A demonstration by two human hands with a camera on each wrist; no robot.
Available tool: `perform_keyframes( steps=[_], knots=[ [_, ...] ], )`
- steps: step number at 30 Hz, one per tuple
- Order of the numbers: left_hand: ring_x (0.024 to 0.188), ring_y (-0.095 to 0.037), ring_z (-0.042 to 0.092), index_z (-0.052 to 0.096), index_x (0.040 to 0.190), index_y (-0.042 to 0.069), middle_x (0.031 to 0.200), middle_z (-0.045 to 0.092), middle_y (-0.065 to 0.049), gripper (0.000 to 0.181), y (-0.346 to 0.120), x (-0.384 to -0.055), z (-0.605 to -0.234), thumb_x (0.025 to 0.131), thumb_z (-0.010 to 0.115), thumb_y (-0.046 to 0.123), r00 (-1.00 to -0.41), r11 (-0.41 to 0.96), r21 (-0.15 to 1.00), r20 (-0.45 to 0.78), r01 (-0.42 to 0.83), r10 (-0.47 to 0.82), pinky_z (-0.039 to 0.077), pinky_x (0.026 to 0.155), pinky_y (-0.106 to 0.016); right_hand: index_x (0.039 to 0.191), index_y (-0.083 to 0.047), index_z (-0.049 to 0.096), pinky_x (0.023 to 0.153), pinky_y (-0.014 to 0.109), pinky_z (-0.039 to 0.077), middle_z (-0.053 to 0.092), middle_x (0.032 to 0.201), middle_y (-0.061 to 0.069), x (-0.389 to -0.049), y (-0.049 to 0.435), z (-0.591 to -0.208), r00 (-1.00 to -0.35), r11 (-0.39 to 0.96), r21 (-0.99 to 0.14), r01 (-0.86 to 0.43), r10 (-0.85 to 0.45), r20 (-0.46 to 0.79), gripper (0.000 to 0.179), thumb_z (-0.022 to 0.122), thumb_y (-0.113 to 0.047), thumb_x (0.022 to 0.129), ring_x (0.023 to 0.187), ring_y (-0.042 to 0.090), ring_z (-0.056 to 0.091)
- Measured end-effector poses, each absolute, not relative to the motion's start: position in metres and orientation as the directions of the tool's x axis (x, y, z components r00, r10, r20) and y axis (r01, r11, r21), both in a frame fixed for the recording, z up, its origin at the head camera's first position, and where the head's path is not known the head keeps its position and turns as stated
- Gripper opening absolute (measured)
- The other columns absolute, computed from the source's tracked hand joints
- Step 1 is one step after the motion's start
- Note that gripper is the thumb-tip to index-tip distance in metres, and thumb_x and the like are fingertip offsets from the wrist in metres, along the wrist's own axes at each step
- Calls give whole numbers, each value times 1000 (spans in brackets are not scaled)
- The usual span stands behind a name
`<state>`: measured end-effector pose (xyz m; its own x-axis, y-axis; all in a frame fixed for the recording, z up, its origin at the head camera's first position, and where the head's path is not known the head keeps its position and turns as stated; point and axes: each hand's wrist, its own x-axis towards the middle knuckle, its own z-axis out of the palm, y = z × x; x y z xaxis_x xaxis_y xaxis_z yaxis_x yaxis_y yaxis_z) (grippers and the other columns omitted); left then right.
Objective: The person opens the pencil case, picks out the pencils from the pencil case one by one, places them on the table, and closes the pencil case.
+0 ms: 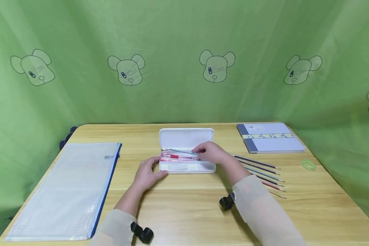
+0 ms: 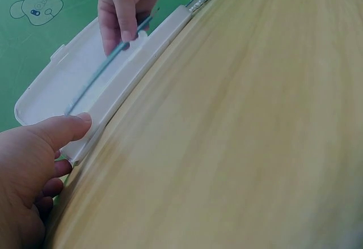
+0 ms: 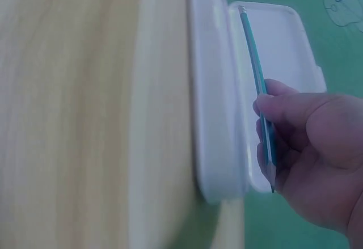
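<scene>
A white pencil case [image 1: 187,166] lies on the table with its lid [image 1: 186,138] raised at the back. Inside it are a red pen [image 1: 175,156] and other slim items, with a white block [image 1: 178,166] toward the front. My left hand [image 1: 146,173] grips the case's left end, thumb at the front rim and fingers curled round the side. Between thumb and fingers, my right hand [image 1: 211,152] pinches a teal pencil [image 3: 254,56] over the case. The pencil's sharpened tip points back toward the right palm, and its other end reaches toward the case's left side.
Several pencils [image 1: 259,171] lie fanned out to the right of the case. Behind them is a grey-white notebook [image 1: 270,145] with a patterned band, and a green ring [image 1: 308,165] sits near the right edge. A translucent zip pouch [image 1: 64,191] covers the table's left side.
</scene>
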<state>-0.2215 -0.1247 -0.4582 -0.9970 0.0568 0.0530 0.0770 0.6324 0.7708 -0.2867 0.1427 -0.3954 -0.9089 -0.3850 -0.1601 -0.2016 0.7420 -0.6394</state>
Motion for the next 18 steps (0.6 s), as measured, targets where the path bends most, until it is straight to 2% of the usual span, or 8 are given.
perform_keyframes(
  steps=[6,13,18],
  knots=[
    [114,-29,53,55,136,6,129,62,-13,66,-124,-220,-458,80,79,32,-996,629,772,63,87,60,45,102,-48,117,-5,71,97,42,50,69,117,13,-280,163,-387,-920,735,-648,-200,-368,-133,26,61,-6,92,108,25,61],
    [118,-31,52,55,137,6,131,61,-13,68,-124,-221,-457,80,79,33,-997,626,777,50,73,55,42,106,-47,116,-5,71,81,31,48,70,108,12,-269,192,-383,-936,734,-649,-200,-339,-95,26,63,-10,92,93,20,57],
    [119,-32,51,54,137,5,132,61,-14,67,-124,-221,-457,80,79,32,-997,627,775,53,82,63,42,105,-49,116,-4,71,80,30,49,71,107,13,-256,215,-383,-945,739,-641,-208,-322,-64,26,63,-11,92,92,18,58]
  ],
)
